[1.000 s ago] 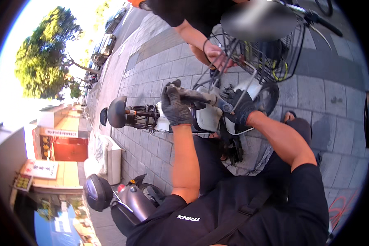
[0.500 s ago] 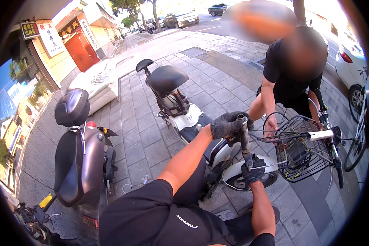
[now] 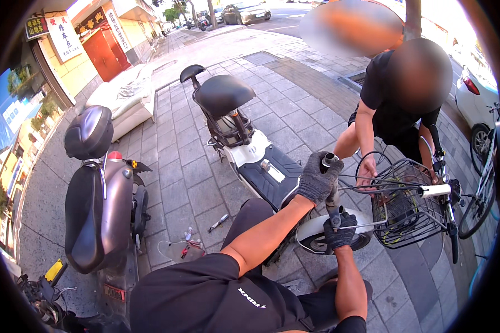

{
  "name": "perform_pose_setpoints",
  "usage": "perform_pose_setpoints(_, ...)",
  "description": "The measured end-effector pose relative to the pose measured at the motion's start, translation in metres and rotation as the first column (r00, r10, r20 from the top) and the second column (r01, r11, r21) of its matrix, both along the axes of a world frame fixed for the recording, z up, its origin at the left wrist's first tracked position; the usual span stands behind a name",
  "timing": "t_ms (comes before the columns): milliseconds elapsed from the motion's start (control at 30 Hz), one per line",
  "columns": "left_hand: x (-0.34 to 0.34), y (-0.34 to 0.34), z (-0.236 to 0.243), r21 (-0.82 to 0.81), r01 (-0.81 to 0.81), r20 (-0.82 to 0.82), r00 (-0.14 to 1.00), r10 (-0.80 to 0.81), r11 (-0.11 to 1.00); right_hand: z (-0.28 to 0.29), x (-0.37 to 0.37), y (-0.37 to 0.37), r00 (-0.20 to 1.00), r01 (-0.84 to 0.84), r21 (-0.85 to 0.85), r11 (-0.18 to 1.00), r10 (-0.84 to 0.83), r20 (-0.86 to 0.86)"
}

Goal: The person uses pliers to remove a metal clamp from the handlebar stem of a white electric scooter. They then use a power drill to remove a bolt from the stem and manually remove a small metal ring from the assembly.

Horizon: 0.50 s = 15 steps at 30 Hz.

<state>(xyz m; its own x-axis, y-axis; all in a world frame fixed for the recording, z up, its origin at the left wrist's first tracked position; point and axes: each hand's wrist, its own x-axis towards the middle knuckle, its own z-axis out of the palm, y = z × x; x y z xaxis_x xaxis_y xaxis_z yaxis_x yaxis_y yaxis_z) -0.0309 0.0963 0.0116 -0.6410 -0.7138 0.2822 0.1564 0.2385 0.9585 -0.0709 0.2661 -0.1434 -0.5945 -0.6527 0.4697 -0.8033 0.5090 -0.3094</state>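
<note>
My left hand (image 3: 318, 180), in a dark grey knit glove, is closed around the top of an upright metal steering tube (image 3: 333, 198). The tube's round end shows above the fingers. Lower down, my right hand (image 3: 339, 232), gloved too, closes on the tube's base above the white front fender (image 3: 311, 228) of an electric scooter. A thin metal rod (image 3: 366, 225) runs rightward from beside that hand; where it begins is hidden. Opposite me, a co-worker in black crouches by a black wire basket (image 3: 408, 213) and white handlebar stem (image 3: 434, 191), one hand (image 3: 366, 172) near the cables.
The scooter's footboard (image 3: 275, 175) and black seat (image 3: 225, 92) extend away from me. A purple scooter (image 3: 115, 213) stands at left. On the paving lie a pen-like tool (image 3: 218, 222) and small red and white parts (image 3: 190, 244). A bicycle (image 3: 478, 202) is at far right.
My left hand has shifted a little right and down, wrapping closer around the tube. My right hand stays low. My left arm and leg now leave the footboard and the pen-like tool visible.
</note>
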Motion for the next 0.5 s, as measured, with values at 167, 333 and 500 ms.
perform_pose_setpoints(167,0.003,-0.06,0.015,-0.025,0.514,0.103,0.855,-0.509,0.858,0.0,0.001,0.001,1.0,0.006,-0.011,1.0,-0.007,-0.012)
perform_pose_setpoints(333,-0.026,-0.086,0.024,0.035,0.834,0.055,0.548,-0.835,0.55,0.001,0.001,-0.003,0.998,0.065,0.008,0.998,-0.065,-0.005)
perform_pose_setpoints(500,-0.021,-0.05,0.019,0.01,0.539,0.168,0.829,-0.533,0.842,0.004,-0.001,0.004,0.999,0.031,-0.041,0.999,-0.029,0.042)
